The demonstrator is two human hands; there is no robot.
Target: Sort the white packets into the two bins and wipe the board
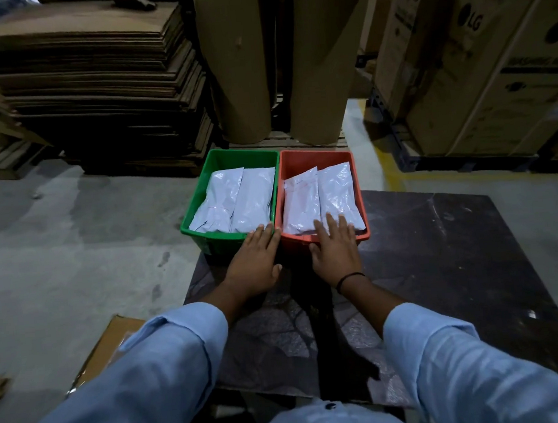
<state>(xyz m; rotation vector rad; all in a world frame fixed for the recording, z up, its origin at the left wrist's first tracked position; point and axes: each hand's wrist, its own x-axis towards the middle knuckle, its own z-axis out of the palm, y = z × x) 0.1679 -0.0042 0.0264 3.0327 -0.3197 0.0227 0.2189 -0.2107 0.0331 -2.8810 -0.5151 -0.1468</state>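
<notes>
Behind bins (pixel 242 157), cartons (pixel 480 58) marked seemingly "LG".

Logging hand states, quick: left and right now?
Left hand: open, flat on the green bin rim, holding nothing.
Right hand: open, flat on the orange bin rim, holding nothing.

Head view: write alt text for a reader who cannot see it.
A person's left hand rests on the near rim of a green bin and the right hand on an orange bin, side by side at the far edge of a dark board. Both bins hold white packets; the board is bare, with cardboard stacks behind.
</notes>
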